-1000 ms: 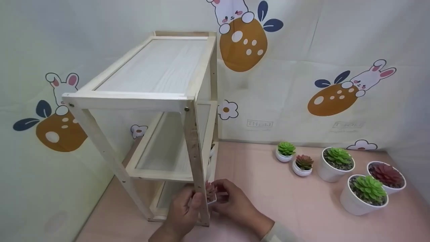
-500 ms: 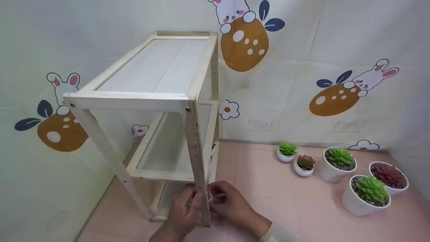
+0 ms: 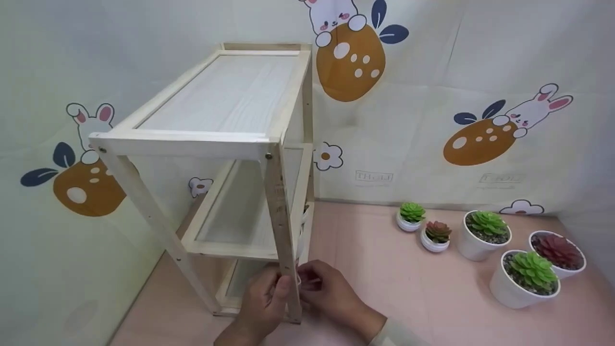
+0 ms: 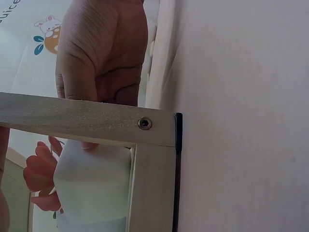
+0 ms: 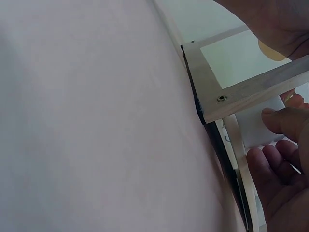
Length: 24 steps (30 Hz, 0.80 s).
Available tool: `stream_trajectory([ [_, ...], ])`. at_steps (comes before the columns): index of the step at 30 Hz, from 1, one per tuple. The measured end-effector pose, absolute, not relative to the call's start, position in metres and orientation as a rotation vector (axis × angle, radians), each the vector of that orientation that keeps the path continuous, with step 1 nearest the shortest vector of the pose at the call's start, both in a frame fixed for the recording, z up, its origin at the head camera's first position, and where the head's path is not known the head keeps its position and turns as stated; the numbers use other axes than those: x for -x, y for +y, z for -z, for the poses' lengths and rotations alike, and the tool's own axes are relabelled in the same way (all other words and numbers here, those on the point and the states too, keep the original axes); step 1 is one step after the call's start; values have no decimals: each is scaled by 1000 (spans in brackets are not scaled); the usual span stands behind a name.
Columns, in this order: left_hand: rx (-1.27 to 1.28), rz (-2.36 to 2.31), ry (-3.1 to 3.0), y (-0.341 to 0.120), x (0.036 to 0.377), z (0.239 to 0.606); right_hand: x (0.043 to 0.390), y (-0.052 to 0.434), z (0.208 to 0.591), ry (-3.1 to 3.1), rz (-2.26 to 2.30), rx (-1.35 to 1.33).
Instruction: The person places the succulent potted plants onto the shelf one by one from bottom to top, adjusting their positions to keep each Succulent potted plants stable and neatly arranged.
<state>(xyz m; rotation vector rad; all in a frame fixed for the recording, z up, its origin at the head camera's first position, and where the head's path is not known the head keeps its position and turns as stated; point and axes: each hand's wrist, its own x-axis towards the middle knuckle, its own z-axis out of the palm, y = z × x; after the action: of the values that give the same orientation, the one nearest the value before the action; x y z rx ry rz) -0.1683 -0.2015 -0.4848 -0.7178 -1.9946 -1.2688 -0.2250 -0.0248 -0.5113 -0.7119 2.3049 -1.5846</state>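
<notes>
A wooden three-tier rack (image 3: 182,148) with pale panels stands left of centre. My left hand (image 3: 264,300) grips its front right post (image 3: 279,216) low down. At the bottom tier, just right of that post, my right hand (image 3: 336,295) pinches a white flowerpot (image 5: 256,126), its thumb lying on the pot's side. The pot holds a pinkish-red succulent (image 4: 40,170), seen behind the post in the left wrist view. From the head view the post and fingers hide nearly all of this pot.
Right on the pink tabletop (image 3: 384,278) stand potted succulents: small green (image 3: 410,218) and reddish (image 3: 436,235) ones, larger green ones (image 3: 485,235) (image 3: 526,278), and a dark red one (image 3: 557,252). A printed cloth backdrop (image 3: 408,120) rises behind.
My right hand has pushed the pot with the pinkish-red succulent a little left, in behind the post, so the plant has slipped out of sight in the head view. The left hand stays put.
</notes>
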Motion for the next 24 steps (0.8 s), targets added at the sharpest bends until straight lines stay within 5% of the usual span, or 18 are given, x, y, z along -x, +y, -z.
stream_trajectory([
  [24,677,1267,-2016,-200,167,484,226,-26,514,2380,1562,728],
])
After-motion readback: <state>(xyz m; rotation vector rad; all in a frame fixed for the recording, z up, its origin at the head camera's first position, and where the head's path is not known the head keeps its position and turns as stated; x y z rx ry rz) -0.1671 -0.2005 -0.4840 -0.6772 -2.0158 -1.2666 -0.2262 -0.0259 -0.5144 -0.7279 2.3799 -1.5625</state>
